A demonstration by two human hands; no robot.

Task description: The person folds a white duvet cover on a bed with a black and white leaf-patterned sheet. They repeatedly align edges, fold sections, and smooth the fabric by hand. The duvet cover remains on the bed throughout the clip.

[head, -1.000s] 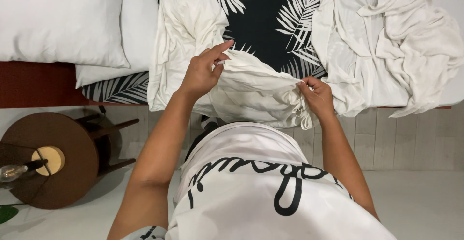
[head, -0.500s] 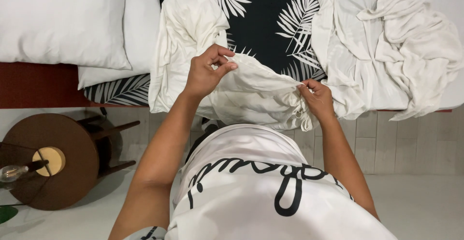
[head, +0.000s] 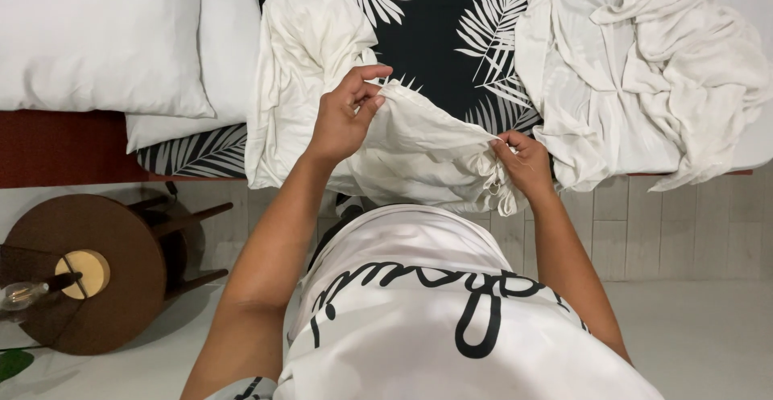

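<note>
Creased white cloth [head: 419,146] stretched over bed edge, left hand [head: 342,118] and right hand [head: 523,162] grips pinching its hem

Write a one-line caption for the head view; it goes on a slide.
Left hand and right hand pinch a crumpled white fabric sheet over a black leaf-print bedspread.

White cloth [head: 419,146]; black bedcover [head: 427,34], white leaf pattern.

White pillowcase [head: 419,138], crumpled and creased, stretching taut along upper edge between two pinch points, far end trailing onto black leaf-print bedspread [head: 427,30], lower folds hanging over bed edge.
</note>
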